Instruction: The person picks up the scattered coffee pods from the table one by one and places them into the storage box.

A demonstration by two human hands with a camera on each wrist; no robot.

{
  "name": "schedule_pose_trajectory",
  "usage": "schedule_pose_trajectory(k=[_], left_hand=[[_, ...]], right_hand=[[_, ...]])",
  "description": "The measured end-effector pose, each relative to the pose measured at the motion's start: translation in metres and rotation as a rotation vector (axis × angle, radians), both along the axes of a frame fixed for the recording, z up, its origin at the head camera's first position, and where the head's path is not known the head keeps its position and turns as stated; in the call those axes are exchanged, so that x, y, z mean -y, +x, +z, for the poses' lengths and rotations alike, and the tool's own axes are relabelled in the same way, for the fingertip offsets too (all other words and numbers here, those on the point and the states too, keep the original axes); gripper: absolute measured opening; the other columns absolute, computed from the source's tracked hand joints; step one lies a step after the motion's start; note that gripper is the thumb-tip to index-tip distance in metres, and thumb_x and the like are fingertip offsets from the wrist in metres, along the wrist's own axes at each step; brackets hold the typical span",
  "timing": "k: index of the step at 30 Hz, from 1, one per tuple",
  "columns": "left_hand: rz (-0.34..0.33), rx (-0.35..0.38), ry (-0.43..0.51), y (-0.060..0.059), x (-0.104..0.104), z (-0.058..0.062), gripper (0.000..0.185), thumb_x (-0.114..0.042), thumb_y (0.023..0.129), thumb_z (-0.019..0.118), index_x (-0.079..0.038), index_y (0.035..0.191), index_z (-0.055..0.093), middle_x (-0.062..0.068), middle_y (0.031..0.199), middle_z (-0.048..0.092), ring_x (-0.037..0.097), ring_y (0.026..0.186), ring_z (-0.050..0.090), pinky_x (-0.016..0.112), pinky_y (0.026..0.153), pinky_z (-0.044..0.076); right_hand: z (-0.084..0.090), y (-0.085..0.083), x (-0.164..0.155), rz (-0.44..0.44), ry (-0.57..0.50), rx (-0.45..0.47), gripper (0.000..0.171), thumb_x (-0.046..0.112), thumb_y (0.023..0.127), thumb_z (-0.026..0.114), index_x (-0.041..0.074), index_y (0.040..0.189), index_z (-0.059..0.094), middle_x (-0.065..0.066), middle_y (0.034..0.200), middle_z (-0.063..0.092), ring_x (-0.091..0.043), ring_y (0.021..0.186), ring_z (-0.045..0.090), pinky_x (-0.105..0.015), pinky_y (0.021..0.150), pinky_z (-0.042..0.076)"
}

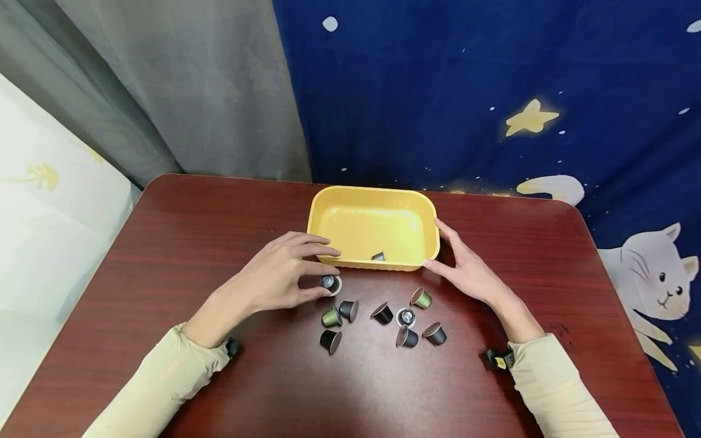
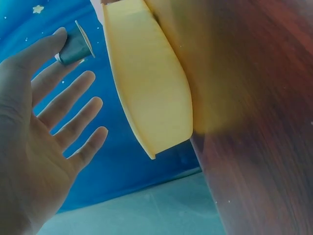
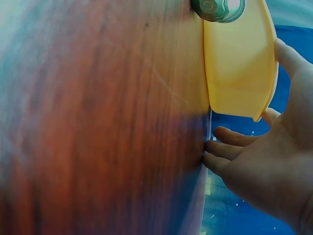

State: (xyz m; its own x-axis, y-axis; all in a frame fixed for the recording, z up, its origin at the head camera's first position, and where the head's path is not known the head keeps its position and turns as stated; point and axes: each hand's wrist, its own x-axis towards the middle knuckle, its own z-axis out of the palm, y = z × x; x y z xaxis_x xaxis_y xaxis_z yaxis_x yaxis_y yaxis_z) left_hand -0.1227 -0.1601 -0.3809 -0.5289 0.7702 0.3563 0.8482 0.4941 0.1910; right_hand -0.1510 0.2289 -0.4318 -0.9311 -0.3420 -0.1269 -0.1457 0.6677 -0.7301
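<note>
My left hand [image 1: 285, 271] pinches a dark coffee capsule [image 1: 329, 282] between thumb and forefinger, just in front of the near left corner of a yellow plastic bin [image 1: 375, 264]. In the left wrist view that capsule [image 2: 77, 45] is held side-on, while the other fingers are spread. My right hand [image 1: 465, 267] grips the bin's near right corner, thumb at the front rim and forefinger at the right end. In the right wrist view its remaining fingers [image 3: 222, 149] reach down by the tabletop. One capsule [image 1: 378, 257] lies inside the bin, partly hidden by the front wall.
Several loose capsules lie in front of the bin, among them a green one [image 1: 421, 297], another green one [image 1: 331, 317] and a black one [image 1: 331, 341]. The reddish-brown table [image 1: 263, 389] backs onto a grey curtain [image 1: 219, 91] and a blue curtain [image 1: 416, 91].
</note>
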Motion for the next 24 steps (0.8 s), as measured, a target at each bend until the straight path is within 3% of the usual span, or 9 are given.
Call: schedule_pose_trajectory(k=[24], left_hand=[[0.023,0.000,0.003,-0.036,-0.018,0.000,0.030,-0.034,0.082,0.081,-0.024,0.109,0.078,-0.002,0.129,0.066,0.025,0.129,0.051,0.046,0.105,0.037]], right_hand=[[0.000,-0.001,0.000,0.001,0.019,0.001,0.090,0.053,0.091,0.066,0.042,0.158,0.007,-0.002,0.161,0.027,-0.026,0.148,0.023,-0.059,0.113,0.024]])
